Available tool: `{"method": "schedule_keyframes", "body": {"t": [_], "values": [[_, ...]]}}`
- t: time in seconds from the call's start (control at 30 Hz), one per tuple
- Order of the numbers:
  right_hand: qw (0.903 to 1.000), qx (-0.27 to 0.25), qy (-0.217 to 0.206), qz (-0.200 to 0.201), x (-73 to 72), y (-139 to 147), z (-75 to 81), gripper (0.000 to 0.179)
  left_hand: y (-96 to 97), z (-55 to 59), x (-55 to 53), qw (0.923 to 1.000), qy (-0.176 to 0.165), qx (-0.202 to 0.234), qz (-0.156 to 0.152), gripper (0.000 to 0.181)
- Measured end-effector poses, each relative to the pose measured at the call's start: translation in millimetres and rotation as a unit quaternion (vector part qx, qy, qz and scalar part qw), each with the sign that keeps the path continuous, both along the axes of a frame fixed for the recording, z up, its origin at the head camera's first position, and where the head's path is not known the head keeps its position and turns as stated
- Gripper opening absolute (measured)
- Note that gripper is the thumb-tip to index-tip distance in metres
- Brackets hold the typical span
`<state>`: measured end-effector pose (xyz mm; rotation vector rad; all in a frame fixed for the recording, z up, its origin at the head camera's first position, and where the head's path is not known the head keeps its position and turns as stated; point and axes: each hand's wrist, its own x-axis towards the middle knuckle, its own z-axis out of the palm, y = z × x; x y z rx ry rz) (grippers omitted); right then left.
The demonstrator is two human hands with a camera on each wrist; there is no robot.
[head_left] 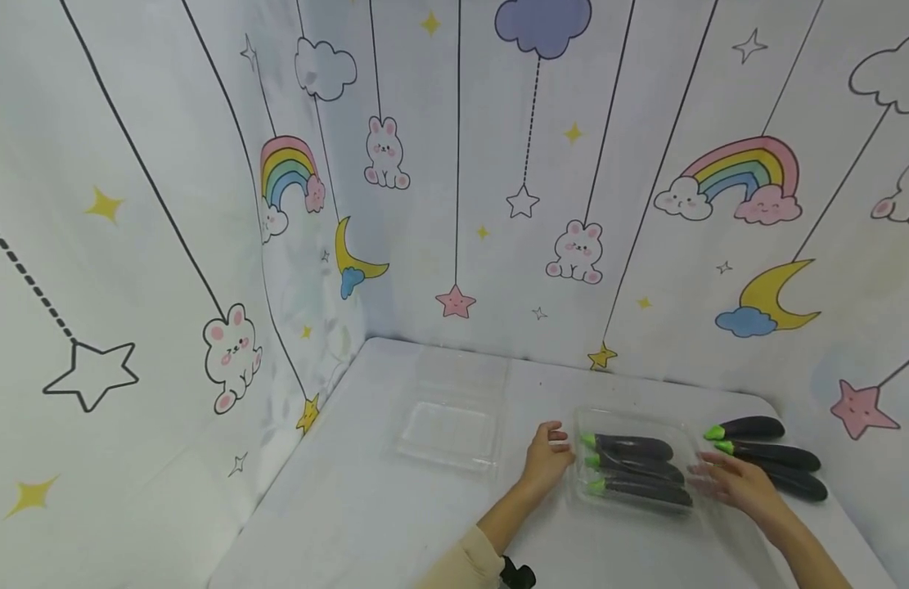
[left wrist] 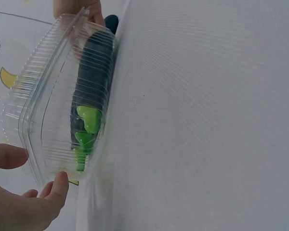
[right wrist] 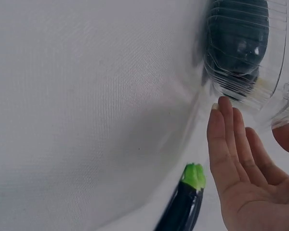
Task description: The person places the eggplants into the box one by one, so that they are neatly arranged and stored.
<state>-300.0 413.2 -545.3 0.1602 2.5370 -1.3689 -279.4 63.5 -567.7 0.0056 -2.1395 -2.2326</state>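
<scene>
Table (head_left: 351, 507): 3 eggplants (head_left: 638, 469) inside 1 clear box (head_left: 631, 421), btwn. a person's 2 hands; L hand (head_left: 548, 458) w/ fingers loosely parted, R hand (head_left: 741, 487) w/ fingers straight, partly blocking view of 3 loose eggplants (head_left: 778, 455), far R. A 2nd clear box (head_left: 452, 433) lies L.

Head camera views the table (head_left: 336, 523) from above, facing forward and down, at longer range. Wrist cameras: close range, images rolled sideways; both share the clear plastic container (head_left: 631, 420), 9 o'clock left, 2 o'clock right.
</scene>
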Motion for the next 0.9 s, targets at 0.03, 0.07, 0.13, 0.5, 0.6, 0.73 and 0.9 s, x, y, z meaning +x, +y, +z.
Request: {"method": "schedule_keyframes", "body": {"t": [0.03, 0.07, 0.13, 0.5, 0.6, 0.73, 0.9], "values": [[1.0000, -0.001, -0.002, 0.002, 2.1, -0.2, 1.3, 0.068, -0.7, 0.6, 1.1, 1.0000, -0.001, -0.007, -0.002, 0.053], [1.0000, -0.002, -0.005, 0.002, 4.2, -0.4, 2.4, 0.067, -1.3, 0.9, 2.1, 0.9999, -0.003, -0.012, -0.004, 0.052], [0.9999, -0.007, -0.011, 0.002, 8.8, -0.3, 4.2, 0.065, -2.6, 1.8, 4.4, 0.9996, -0.003, -0.026, -0.009, 0.051], [0.9964, -0.066, -0.039, 0.037, 31.5, 4.8, 10.7, 0.055, -11.4, 5.6, 20.8, 0.9974, -0.048, 0.003, -0.054, 0.048], [0.9957, -0.073, -0.044, 0.036, 34.6, 6.6, 10.9, 0.056, -15.7, 8.3, 24.9, 0.9957, -0.055, 0.008, -0.074, 0.043], [0.9951, -0.077, -0.058, 0.024, 38.1, 7.9, 10.9, 0.057, -19.8, 8.7, 28.4, 0.9928, -0.062, 0.000, -0.103, 0.035], [0.9918, -0.088, -0.087, 0.032, 43.9, 9.3, 11.8, 0.056, -20.2, 5.8, 31.8, 0.9883, -0.072, -0.015, -0.134, 0.025]]}}
